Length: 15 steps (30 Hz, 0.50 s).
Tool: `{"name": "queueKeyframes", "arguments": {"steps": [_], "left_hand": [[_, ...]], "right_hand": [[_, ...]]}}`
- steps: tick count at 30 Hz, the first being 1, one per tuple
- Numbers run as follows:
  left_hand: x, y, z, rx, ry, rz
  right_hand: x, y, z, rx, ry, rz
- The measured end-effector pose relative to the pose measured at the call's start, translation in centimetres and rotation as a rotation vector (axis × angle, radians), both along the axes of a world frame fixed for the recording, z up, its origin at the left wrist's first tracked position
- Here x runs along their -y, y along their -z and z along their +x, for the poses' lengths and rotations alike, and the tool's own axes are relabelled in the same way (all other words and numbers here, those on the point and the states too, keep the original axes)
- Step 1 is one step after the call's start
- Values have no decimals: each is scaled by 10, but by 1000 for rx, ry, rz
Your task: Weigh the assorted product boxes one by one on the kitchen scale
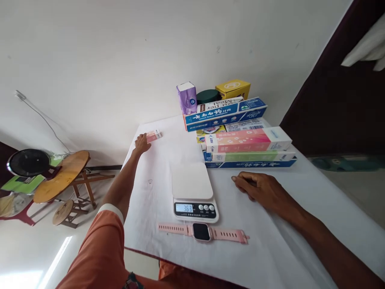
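At the far left corner of the table, my left hand (pixel 142 143) grips one end of a small pink-and-white box (pixel 155 135) lying on the cloth. My right hand (pixel 260 188) rests on the table to the right of the scale, fingers curled in, with nothing seen in them. Between my arms stands a white digital kitchen scale (pixel 192 180), its plate bare and its lit display reading 363. A pink smartwatch (pixel 201 232) lies stretched out flat in front of the scale.
Stacked toothpaste boxes (pixel 248 138) lie beyond my right hand. Behind them stand a purple tissue pack (pixel 187 98), a dark green lid (pixel 208 96) and a yellow box (pixel 234 88) near the wall. A round wooden table (pixel 64 176) holding a pan (pixel 29 162) stands at left.
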State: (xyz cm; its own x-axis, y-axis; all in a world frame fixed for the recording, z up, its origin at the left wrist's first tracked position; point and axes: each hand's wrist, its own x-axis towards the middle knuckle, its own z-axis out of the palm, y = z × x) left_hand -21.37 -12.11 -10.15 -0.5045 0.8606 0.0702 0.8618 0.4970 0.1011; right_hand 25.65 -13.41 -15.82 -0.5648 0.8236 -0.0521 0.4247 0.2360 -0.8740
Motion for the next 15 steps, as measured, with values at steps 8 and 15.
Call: {"name": "queueKeyframes", "arguments": {"steps": [8, 15], "left_hand": [[-33, -3, -33, 17, -30, -109], [-24, -15, -35, 60, -48, -149]], "right_hand": [[-5, 9, 1, -20, 17, -21], [-4, 6, 1, 11, 35, -5]]}}
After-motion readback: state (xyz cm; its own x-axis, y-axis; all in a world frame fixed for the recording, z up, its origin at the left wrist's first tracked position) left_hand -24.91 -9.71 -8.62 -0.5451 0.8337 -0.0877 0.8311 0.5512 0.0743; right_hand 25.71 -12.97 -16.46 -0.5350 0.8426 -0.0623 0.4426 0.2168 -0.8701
